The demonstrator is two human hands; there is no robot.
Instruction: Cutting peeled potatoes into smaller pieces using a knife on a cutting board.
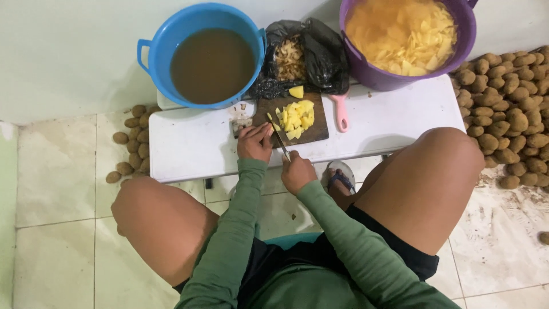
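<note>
Yellow cut potato pieces (297, 117) heaped on dark wooden chopping board (294, 127); right hand (297, 171) gripping steel knife (278, 136), blade angled toward heap; left hand (255, 142), fingers curled, nearer, resting on board's left edge.

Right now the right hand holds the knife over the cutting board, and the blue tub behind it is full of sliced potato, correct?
Not quite. In the head view the blue tub holds murky brown water; the sliced potato fills the purple tub. The right hand does hold the knife over the cutting board.
</note>
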